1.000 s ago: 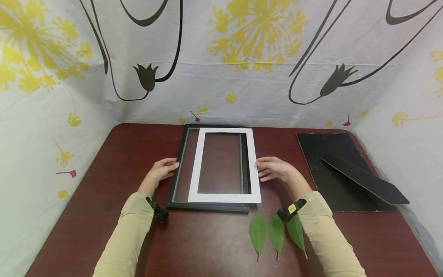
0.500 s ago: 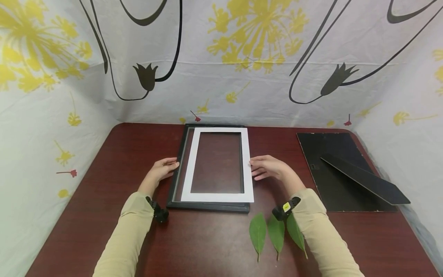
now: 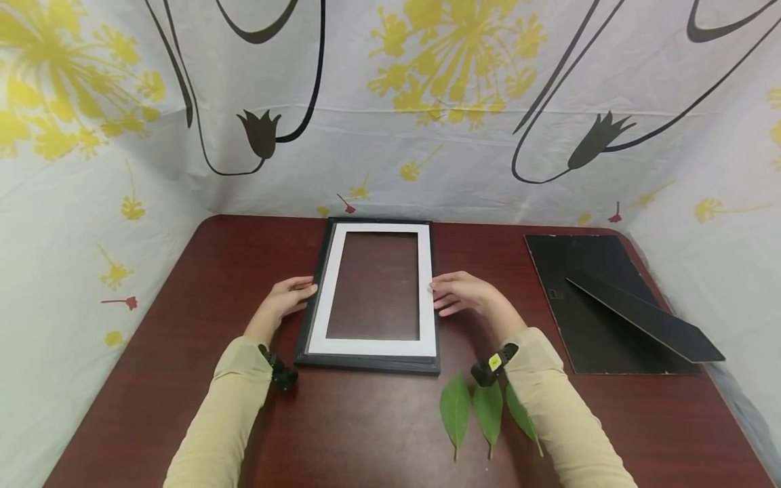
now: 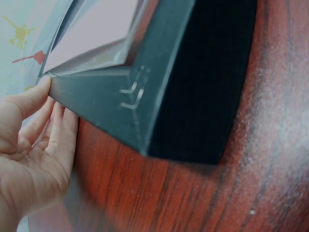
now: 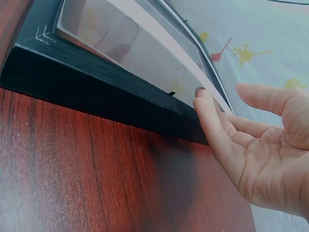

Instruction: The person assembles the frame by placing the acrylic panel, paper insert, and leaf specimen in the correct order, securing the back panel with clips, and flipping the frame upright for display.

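Observation:
A dark picture frame [image 3: 366, 366] lies on the table, with a clear pane [image 5: 101, 29] inside its border. Over the pane is a white mat [image 3: 372, 348] with a rectangular opening, lined up within the border in the head view. My left hand [image 3: 287, 298] grips the frame's left side, thumb on the top edge and fingers along the outer side. At the right side, my right hand [image 3: 460, 293] touches the edge with its fingertips. Its thumb [image 5: 265, 96] stands apart from the fingers in the right wrist view, and pane shows between mat and border there.
Several things surround the frame on the reddish-brown table [image 3: 183, 407]. A black backing board [image 3: 586, 271] with its stand flap [image 3: 641, 315] raised lies at the right. Three green leaves [image 3: 454, 410] lie near the front, partly under the right wrist. A patterned cloth [image 3: 464, 183] hangs behind.
The white mat has slid left, from overhanging the frame's right side to sitting within its border. My right hand has moved left with it; the left hand has stayed in place.

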A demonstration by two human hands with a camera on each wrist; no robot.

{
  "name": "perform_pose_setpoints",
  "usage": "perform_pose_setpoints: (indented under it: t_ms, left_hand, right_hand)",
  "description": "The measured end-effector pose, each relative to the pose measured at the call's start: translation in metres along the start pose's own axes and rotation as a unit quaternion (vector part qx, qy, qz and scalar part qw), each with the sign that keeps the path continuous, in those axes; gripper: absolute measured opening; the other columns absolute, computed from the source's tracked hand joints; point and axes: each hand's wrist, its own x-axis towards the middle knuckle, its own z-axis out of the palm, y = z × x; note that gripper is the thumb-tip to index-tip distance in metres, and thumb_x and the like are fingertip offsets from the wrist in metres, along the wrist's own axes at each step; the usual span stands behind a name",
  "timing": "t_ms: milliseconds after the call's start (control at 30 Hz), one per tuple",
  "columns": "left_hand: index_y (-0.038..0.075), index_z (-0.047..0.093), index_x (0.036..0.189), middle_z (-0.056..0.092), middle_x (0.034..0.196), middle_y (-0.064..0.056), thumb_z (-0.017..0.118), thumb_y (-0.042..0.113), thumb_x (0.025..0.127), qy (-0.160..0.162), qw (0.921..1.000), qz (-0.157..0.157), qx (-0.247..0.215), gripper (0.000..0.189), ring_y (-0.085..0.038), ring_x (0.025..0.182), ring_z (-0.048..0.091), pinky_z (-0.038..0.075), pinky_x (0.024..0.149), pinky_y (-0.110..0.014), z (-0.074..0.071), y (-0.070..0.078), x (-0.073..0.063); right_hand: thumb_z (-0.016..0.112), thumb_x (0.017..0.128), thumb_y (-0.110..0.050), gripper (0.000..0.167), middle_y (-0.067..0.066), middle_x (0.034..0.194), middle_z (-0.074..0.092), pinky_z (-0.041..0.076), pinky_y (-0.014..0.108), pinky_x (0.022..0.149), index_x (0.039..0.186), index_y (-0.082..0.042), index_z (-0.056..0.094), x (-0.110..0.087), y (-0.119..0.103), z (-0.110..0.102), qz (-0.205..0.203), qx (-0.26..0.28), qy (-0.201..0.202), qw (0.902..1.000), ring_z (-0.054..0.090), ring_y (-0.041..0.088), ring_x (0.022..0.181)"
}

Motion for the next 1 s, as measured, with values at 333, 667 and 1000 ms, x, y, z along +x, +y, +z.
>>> perform_pose_setpoints:
  t_ms: [333,667,1000]
  left_hand:
    - [0.006,0.035,0.140,0.034,0.144,-0.016,0.056,0.020,0.091,-0.001,1.0000,0.002,-0.002,0.055,-0.029,0.132,0.036,0.039,0.107,-0.039,0.0006,0.0006,0.0011]
    - [0.006,0.035,0.140,0.034,0.144,-0.016,0.056,0.021,0.091,-0.004,1.0000,0.003,0.001,0.055,-0.029,0.132,0.036,0.038,0.108,-0.038,-0.0014,-0.0007,0.0025]
    - [0.005,0.035,0.140,0.033,0.145,-0.016,0.055,0.019,0.092,-0.004,1.0000,0.001,-0.002,0.054,-0.028,0.131,0.037,0.038,0.108,-0.037,0.0001,0.0004,-0.0008]
  right_hand:
    - [0.046,0.095,-0.020,0.051,0.025,0.118,0.054,0.058,0.033,0.076,0.137,0.005,0.032,0.0001,-0.0049,0.0027,0.008,-0.016,0.020,0.9996,0.063,0.011,0.078]
    - [0.046,0.096,-0.019,0.048,0.029,0.131,0.046,0.057,0.034,0.082,0.135,0.006,0.036,-0.0029,-0.0030,0.0011,0.003,-0.010,0.040,0.9992,0.063,0.014,0.089]
    - [0.046,0.095,-0.018,0.046,0.026,0.132,0.047,0.056,0.034,0.084,0.134,0.005,0.038,-0.0007,-0.0059,0.0084,0.000,-0.009,0.047,0.9989,0.060,0.011,0.088]
